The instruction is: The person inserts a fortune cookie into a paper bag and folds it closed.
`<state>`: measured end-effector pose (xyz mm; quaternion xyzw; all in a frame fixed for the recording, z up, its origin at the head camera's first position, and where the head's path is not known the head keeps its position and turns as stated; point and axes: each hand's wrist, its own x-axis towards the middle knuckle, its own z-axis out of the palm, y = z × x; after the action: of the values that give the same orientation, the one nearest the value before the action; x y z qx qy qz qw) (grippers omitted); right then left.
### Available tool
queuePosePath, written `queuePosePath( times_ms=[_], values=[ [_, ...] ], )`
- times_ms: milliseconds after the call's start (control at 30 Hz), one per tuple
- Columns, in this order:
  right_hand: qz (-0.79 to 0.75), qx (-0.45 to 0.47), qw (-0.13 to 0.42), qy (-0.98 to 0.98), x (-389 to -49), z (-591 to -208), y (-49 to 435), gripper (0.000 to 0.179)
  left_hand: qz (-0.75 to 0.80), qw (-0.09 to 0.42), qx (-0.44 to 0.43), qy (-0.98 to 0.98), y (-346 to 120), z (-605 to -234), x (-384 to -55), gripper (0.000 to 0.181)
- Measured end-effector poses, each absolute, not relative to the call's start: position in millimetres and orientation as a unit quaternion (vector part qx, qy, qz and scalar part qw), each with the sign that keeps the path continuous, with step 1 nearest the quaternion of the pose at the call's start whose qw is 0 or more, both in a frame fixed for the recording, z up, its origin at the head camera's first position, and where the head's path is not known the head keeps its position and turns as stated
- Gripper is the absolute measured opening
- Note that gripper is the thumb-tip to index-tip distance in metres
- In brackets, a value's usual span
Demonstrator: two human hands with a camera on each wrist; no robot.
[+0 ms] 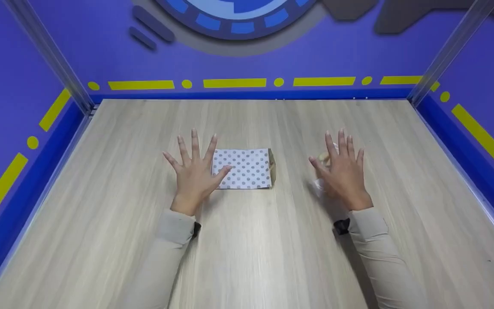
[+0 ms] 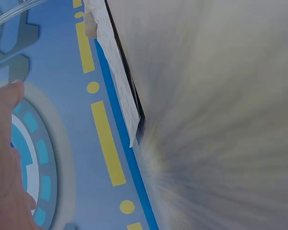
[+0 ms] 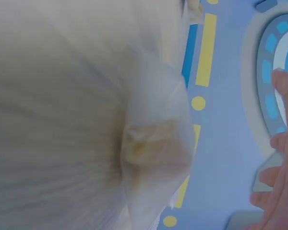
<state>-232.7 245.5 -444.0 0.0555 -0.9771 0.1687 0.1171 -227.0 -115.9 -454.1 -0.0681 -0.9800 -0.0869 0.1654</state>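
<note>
Fingers spread in the head view, the left hand partly hides a dotted paper bag on the table; the right hand, a clear plastic bag. Left wrist: paper bag apart from the hand. Right wrist: plastic bag, tan contents inside, apart from the fingers.

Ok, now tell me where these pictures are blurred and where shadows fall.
Head view: mostly sharp, with a soft dark shadow on the tabletop beside the right sleeve; left wrist view: the tabletop smears into streaks, while the yellow wall marks have clear edges; right wrist view: the translucent bag looks hazy and out of focus.
</note>
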Motion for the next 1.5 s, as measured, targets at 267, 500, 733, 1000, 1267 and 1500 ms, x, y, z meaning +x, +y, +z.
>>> queuePosePath(
  times_ms=[267,500,733,1000,1267,1500],
  values=[
    [0.205,0.085,0.072,-0.972,-236.6,-439.5,244.9,0.073,-0.116,0.105,-0.088,-0.984,-123.1,-452.1,-231.2,0.087],
    [0.221,0.124,0.028,-0.967,-241.7,-438.1,239.7,0.071,-0.146,0.036,-0.121,-0.981,-132.8,-449.0,-239.3,0.091],
    [0.252,0.171,-0.02,-0.952,-248.8,-438.5,234.2,0.068,-0.159,-0.026,-0.158,-0.974,-134.8,-444.8,-248.8,0.093],
    [0.271,0.176,-0.079,-0.943,-253.4,-442.5,222.0,0.067,-0.159,-0.089,-0.2,-0.963,-127.6,-445.7,-258.6,0.091],
    [0.28,0.181,-0.106,-0.937,-259.5,-446.9,211.0,0.061,-0.141,-0.138,-0.223,-0.955,-114.1,-446.8,-268.1,0.089],
    [0.27,0.232,-0.097,-0.929,-266.1,-447.7,199.6,0.059,-0.126,-0.165,-0.233,-0.95,-98.6,-446.5,-273.8,0.089]
  ],
)
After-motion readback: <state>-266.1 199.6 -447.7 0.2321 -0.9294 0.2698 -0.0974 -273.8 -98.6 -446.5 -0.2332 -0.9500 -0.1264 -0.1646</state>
